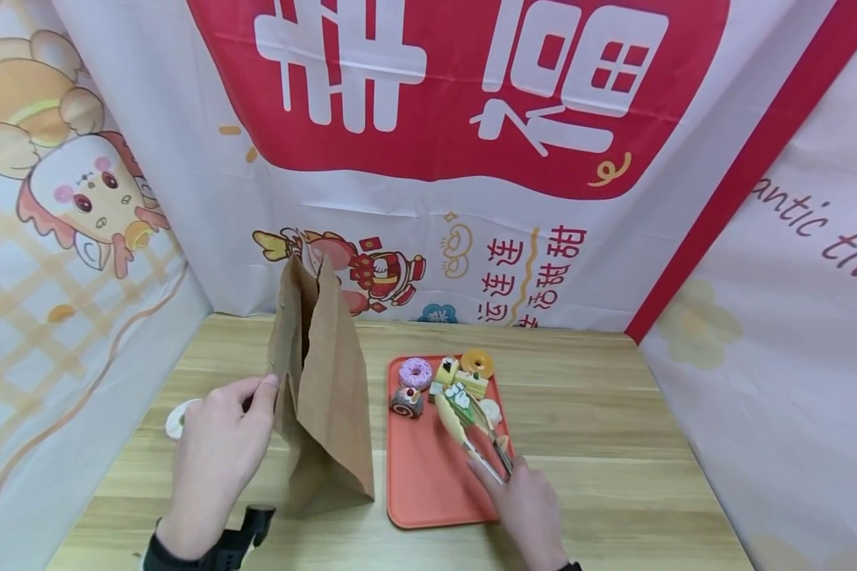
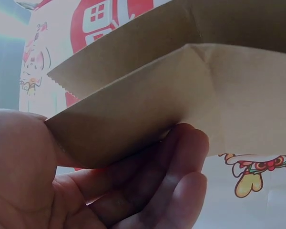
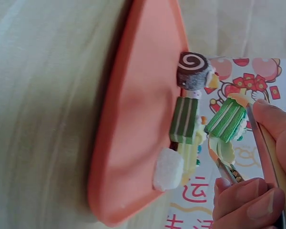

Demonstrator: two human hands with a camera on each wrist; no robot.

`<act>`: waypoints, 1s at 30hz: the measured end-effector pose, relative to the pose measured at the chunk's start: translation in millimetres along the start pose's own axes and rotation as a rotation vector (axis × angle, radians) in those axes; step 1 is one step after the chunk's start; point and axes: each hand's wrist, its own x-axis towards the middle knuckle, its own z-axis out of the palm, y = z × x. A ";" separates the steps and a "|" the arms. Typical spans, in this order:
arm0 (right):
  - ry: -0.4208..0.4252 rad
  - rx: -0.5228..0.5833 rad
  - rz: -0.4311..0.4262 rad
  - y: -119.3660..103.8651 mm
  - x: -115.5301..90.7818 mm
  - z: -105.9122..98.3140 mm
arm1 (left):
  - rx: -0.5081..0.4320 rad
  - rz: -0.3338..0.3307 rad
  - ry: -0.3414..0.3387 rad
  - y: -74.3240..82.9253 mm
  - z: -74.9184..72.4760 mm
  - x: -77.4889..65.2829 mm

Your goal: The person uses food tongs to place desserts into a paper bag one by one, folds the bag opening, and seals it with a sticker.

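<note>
My left hand [image 1: 221,444] pinches the near-left edge of the upright brown paper bag [image 1: 336,381], thumb on one face and curled fingers against the other. The bag's mouth gapes in the left wrist view. With my right hand [image 1: 532,507] I grip metal tongs [image 3: 263,152] with cream-coloured tips. Between those tips is a green layered cake slice [image 3: 228,119], held above the orange-red tray [image 1: 428,484]. At the tray's far end lie a purple donut [image 1: 415,373], a chocolate Swiss roll [image 1: 406,403], a yellow ring donut [image 1: 477,363] and a white round piece [image 3: 168,169].
Another green layered cake [image 3: 184,120] stands on the tray beside the Swiss roll. A white round object [image 1: 177,419] lies left of the bag, partly behind my left hand. Printed cloths [image 1: 428,190] enclose the wooden table [image 1: 600,428] at the back and sides.
</note>
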 end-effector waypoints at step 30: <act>0.223 0.035 -0.329 -84.1 18.0 -77.6 | 0.049 -0.025 0.044 -4.3 -10.1 3.1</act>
